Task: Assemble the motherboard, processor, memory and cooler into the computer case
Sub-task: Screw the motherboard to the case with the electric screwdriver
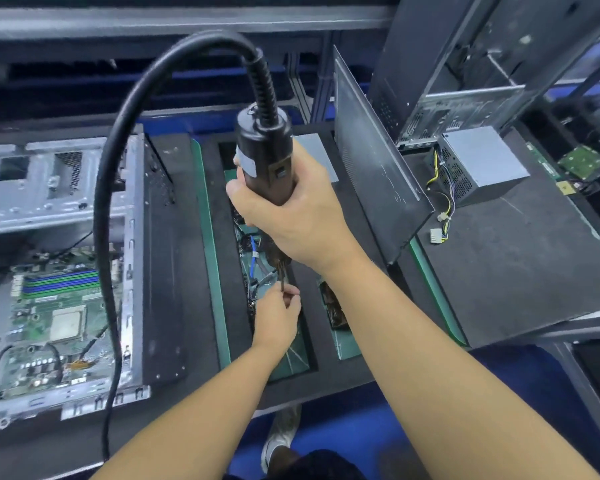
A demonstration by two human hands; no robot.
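Computer case (59, 202), lying open at the worktop's (516, 265) left, is holding the green motherboard (49, 323). Right hand's (291, 216) fingers are wrapping a corded black electric screwdriver (264, 150), its grey label too blurred to read. Left hand's (278, 317) fingers are pinching the bit (282, 280) below.

Right hand (291, 216) grips the electric screwdriver (264, 157) upright; left hand (278, 317) pinches its bit (282, 278).

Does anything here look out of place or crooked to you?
Two things. A dark side panel stands tilted on edge right of the foam tray, not lying flat. Behind it a grey power supply sits loose on the black mat, its coloured wires trailing with connectors unplugged.
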